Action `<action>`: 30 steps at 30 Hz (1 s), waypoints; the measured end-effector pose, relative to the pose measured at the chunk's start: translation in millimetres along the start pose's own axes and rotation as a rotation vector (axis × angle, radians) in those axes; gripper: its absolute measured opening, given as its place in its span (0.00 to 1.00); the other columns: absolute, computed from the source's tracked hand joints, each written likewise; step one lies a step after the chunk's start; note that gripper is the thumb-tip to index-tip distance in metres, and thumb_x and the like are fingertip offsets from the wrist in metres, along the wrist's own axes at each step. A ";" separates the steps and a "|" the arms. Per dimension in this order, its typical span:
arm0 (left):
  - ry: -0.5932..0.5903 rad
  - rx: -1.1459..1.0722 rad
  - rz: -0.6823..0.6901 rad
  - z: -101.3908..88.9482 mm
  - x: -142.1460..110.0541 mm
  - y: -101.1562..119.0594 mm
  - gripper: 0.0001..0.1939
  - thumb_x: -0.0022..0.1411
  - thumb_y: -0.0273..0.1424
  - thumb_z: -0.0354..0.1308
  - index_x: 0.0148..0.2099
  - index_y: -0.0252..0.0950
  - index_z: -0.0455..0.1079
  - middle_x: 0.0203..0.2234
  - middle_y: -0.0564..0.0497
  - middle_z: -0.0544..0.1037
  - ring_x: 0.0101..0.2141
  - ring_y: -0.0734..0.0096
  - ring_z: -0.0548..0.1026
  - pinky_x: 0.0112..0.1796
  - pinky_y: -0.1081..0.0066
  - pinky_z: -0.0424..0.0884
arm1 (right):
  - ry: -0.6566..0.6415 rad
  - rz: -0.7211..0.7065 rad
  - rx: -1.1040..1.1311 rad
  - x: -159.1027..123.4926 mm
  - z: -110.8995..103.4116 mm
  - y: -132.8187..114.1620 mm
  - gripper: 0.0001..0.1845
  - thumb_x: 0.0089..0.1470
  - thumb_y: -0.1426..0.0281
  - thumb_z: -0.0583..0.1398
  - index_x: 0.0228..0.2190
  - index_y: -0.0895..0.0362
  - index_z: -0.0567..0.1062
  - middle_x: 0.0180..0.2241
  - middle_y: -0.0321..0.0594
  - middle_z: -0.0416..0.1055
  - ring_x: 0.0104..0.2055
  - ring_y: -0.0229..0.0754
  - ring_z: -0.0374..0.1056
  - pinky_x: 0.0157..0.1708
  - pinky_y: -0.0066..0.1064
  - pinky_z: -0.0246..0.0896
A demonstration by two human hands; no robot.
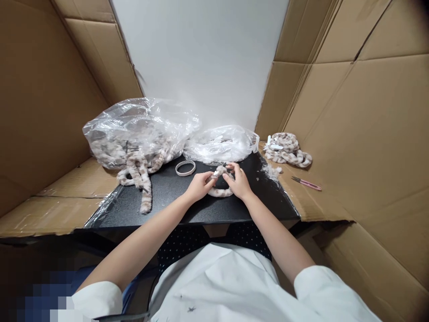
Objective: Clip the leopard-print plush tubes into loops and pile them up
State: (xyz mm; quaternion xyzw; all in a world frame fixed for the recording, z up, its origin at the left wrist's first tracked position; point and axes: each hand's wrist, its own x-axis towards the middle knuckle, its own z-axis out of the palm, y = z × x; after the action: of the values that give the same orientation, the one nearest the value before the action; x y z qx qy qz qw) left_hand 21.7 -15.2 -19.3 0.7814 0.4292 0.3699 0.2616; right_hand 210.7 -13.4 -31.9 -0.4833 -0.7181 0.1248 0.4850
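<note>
A fluffy cream-and-brown spotted fabric ring [220, 192] lies on the black table in front of me, with a small white piece at its far side. My left hand [200, 184] grips the ring's left side between thumb and fingers. On the opposite side, my right hand [238, 181] has its fingers curled around the ring's upper right part. A pale round band [185, 168] rests just beyond my left hand, touched by neither hand. My fingers partly cover the ring where they meet it.
A clear plastic bag [140, 120] of spotted fluffy strips [145, 197] spills over at left. Another plastic bag [221, 143] lies at the back. Right of the table are finished-looking fluffy rings [284, 147], white fluff [272, 172] and pink thread snips [306, 183]. Cardboard walls [368, 134] flank both sides.
</note>
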 end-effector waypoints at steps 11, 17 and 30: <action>0.052 0.353 0.214 0.6 -1.5 4.4 0.09 0.60 0.30 0.55 0.41 0.33 0.74 0.30 0.47 0.78 0.33 0.65 0.73 0.37 0.67 0.64 | -0.156 -0.241 -0.172 -2.2 -8.3 -14.9 0.13 0.56 0.72 0.58 0.44 0.54 0.75 0.44 0.43 0.76 0.50 0.50 0.67 0.51 0.44 0.55; 0.060 -0.143 0.074 -0.3 -2.4 6.2 0.16 0.61 0.37 0.55 0.48 0.33 0.71 0.31 0.50 0.78 0.28 0.72 0.73 0.31 0.72 0.67 | -0.146 -0.186 -0.079 -0.9 -5.6 -8.3 0.13 0.56 0.73 0.57 0.44 0.54 0.72 0.42 0.43 0.75 0.45 0.48 0.69 0.48 0.40 0.58; 0.120 0.111 0.130 -0.5 -0.9 5.0 0.11 0.56 0.28 0.57 0.40 0.33 0.76 0.26 0.50 0.78 0.25 0.74 0.70 0.30 0.73 0.66 | -0.207 0.027 0.077 -1.1 -6.0 -8.0 0.13 0.56 0.65 0.58 0.43 0.54 0.72 0.36 0.39 0.75 0.38 0.44 0.69 0.39 0.34 0.62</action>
State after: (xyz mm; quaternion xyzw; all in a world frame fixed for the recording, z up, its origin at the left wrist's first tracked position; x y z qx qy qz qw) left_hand 23.3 -18.4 -15.7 0.7973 0.4124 0.4077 0.1672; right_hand 211.1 -20.0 -24.4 -0.4585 -0.7525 0.2078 0.4248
